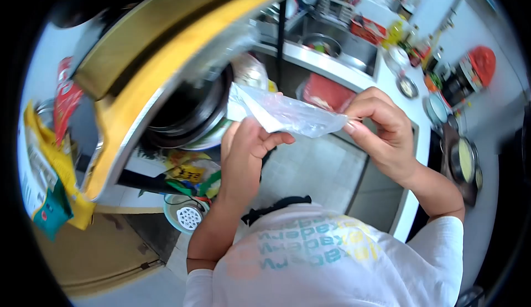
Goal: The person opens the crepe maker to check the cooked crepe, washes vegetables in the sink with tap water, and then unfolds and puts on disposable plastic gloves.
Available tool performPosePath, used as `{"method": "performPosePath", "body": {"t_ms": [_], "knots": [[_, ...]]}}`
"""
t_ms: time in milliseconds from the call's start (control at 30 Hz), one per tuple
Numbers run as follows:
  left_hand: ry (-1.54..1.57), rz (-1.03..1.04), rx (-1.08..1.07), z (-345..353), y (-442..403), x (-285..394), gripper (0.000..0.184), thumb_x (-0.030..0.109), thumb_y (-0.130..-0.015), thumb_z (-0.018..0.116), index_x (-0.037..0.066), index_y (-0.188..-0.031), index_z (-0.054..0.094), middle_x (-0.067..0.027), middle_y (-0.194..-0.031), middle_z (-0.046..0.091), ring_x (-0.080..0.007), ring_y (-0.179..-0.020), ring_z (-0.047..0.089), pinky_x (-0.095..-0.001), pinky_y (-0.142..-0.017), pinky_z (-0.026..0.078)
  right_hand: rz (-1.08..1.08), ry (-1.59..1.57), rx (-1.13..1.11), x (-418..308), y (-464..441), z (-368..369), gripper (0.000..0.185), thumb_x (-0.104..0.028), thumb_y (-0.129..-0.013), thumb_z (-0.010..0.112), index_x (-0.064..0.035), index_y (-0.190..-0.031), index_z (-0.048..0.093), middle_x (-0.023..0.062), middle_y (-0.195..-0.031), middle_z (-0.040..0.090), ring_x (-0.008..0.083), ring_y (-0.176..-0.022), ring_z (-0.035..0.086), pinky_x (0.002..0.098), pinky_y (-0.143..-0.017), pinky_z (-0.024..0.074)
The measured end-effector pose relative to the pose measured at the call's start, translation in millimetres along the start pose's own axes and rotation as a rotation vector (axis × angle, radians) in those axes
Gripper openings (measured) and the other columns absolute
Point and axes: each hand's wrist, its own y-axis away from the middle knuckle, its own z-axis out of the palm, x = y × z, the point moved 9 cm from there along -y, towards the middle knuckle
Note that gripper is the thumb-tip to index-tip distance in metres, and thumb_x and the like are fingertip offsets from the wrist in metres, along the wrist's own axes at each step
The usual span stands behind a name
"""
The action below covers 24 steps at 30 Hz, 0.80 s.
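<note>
- Both hands are on it: a clear plastic bag (301, 113) hangs between them in mid-air, in front of the white shirt (332, 263).
- Right hand (384, 133): thumb and forefinger tips meet, pinching the bag's gathered, narrow end.
- Left hand (246, 141): closed on the wider end, one finger reaching out below the plastic and a fingertip peeping over its upper edge; the exact grip behind it is partly hidden.
- Here's the key relation: the bag's long axis runs from hand to hand, sloping gently towards the right. It lies to the right of the left hand and to the left of the right hand, touching both, so neither is nearer.
- Just behind the bag's narrow end, a pinkish-red packet (326, 92) shows; what supports it I can't tell.
- Over on the left, dark pots (191, 108) sit below the yellow-edged shelf (193, 40), close to the left hand, with a yellow packet (191, 172) lower down.
- Beyond the right hand runs the white counter (418, 110).
</note>
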Motion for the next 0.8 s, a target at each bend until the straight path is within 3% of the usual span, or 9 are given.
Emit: {"method": "performPosePath", "body": {"t_ms": [33, 133, 233, 300, 400, 433, 567, 633, 800], "knots": [[0.023, -0.068, 0.009, 5, -2, -14, 0.037, 0.023, -0.088, 0.04, -0.007, -0.108, 0.043, -0.0178, -0.101, 0.055, -0.0232, -0.086, 0.058, -0.0318, -0.065, 0.05, 0.026, 0.039, -0.009, 7, 12, -5, 0.008, -0.002, -0.073, 0.061, -0.0003, -0.08, 0.058, 0.005, -0.077, 0.052, 0.0121, -0.068, 0.049, 0.0233, -0.058, 0.0399], [0.099, -0.159, 0.077, 20, -9, -48, 0.02, 0.013, -0.084, 0.05, -0.003, -0.093, 0.056, -0.0099, -0.083, 0.06, -0.0141, -0.071, 0.058, -0.0254, -0.062, 0.048, 0.174, 0.024, 0.028, 37, 48, -20, 0.016, -0.005, -0.072, 0.063, -0.001, -0.087, 0.057, 0.0053, -0.082, 0.053, 0.0123, -0.073, 0.05, 0.024, -0.061, 0.0406], [-0.01, -0.221, 0.072, 33, -15, -73, 0.014, 0.009, -0.082, 0.052, -0.002, -0.09, 0.057, -0.0091, -0.084, 0.06, -0.0131, -0.071, 0.057, -0.0244, -0.063, 0.048, 0.358, -0.24, 0.141, 54, 65, -34, 0.026, -0.012, -0.072, 0.064, -0.002, -0.094, 0.056, 0.0044, -0.088, 0.053, 0.0121, -0.079, 0.05, 0.0249, -0.066, 0.0413], [-0.095, -0.198, 0.038, 41, -18, -83, 0.015, 0.006, -0.081, 0.053, -0.002, -0.093, 0.056, -0.0083, -0.083, 0.06, -0.013, -0.072, 0.057, -0.024, -0.063, 0.047, 0.456, -0.485, 0.202, 65, 68, -40, 0.036, -0.021, -0.072, 0.065, -0.0028, -0.1, 0.053, 0.0027, -0.094, 0.054, 0.0106, -0.086, 0.049, 0.0257, -0.071, 0.0412], [-0.123, -0.107, -0.048, 58, -20, -82, 0.022, 0.005, -0.08, 0.054, -0.003, -0.1, 0.05, -0.0096, -0.089, 0.059, -0.014, -0.073, 0.058, -0.0252, -0.064, 0.048, 0.494, -0.124, 0.068, 71, 69, -35, 0.029, -0.019, -0.074, 0.063, -0.0028, -0.097, 0.055, 0.0013, -0.087, 0.055, 0.0083, -0.08, 0.05, 0.0234, -0.066, 0.0412], [-0.133, -0.1, -0.067, 62, -19, -82, 0.025, 0.004, -0.08, 0.053, -0.003, -0.103, 0.047, -0.0111, -0.09, 0.058, -0.0149, -0.074, 0.058, -0.0252, -0.066, 0.048, 0.535, -0.187, 0.013, 78, 72, -25, 0.019, -0.017, -0.076, 0.062, -0.0019, -0.086, 0.057, -0.0003, -0.072, 0.054, 0.0064, -0.067, 0.048, 0.0218, -0.058, 0.0393], [0.029, -0.154, -0.03, 62, -14, -81, 0.03, 0.01, -0.083, 0.049, -0.002, -0.108, 0.039, -0.0155, -0.102, 0.051, -0.0193, -0.089, 0.054, -0.0289, -0.075, 0.047, 0.567, -0.102, 0.045, 85, 74, -23, 0.019, -0.016, -0.076, 0.062, -0.0008, -0.069, 0.053, 0.0001, -0.058, 0.048, 0.0054, -0.054, 0.041, 0.0233, -0.047, 0.0336], [0.176, -0.227, -0.045, 56, -10, -83, 0.034, 0.021, -0.086, 0.045, -0.002, -0.109, 0.037, -0.0161, -0.107, 0.046, -0.0223, -0.1, 0.048, -0.033, -0.082, 0.044, 0.596, -0.055, 0.062, 84, 73, -22, 0.02, -0.017, -0.075, 0.063, -0.0009, -0.069, 0.052, 0.0017, -0.057, 0.047, 0.0089, -0.051, 0.042, 0.0248, -0.047, 0.0339], [0.156, -0.317, -0.023, 45, 6, -96, 0.033, 0.019, -0.085, 0.049, -0.001, -0.108, 0.036, -0.0121, -0.098, 0.05, -0.018, -0.09, 0.052, -0.031, -0.077, 0.046, 0.365, 0.273, -0.023, 58, 60, -5, 0.022, -0.018, -0.071, 0.064, -0.002, -0.067, 0.05, 0.0082, -0.058, 0.048, 0.0232, -0.051, 0.046, 0.0319, -0.047, 0.0365]]}}
